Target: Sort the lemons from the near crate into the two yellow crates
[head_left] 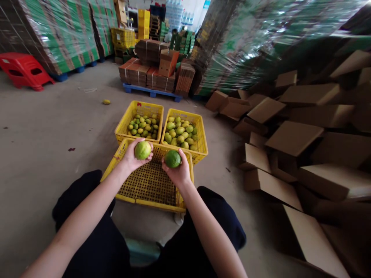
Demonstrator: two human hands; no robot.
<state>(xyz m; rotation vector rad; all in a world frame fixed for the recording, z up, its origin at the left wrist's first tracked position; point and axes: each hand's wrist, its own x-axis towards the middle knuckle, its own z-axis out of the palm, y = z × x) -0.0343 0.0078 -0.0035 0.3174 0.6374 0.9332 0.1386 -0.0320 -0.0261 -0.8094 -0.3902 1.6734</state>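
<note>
My left hand [139, 154] holds a yellow-green, lemon-like fruit [142, 150], its fingers curled beneath and around it. A darker green, lemon-like fruit [172, 158] sits in my right hand [179, 170], with the thumb along its right side. Both hands are raised above the near yellow crate [147, 201], whose holed bottom shows between my forearms. Beyond it, the far left crate [121, 126] and the far right crate [203, 135] each contain several green and yellow fruits of the same sort.
Tumbled cardboard boxes [294, 137] cover the right side. A blue pallet [152, 92] with bundled flattened cartons [150, 52] stands ahead. One yellow fruit [106, 102] lies on the floor, and a red stool [24, 69] stands far left. Wrapped stacks [66, 33] rise behind.
</note>
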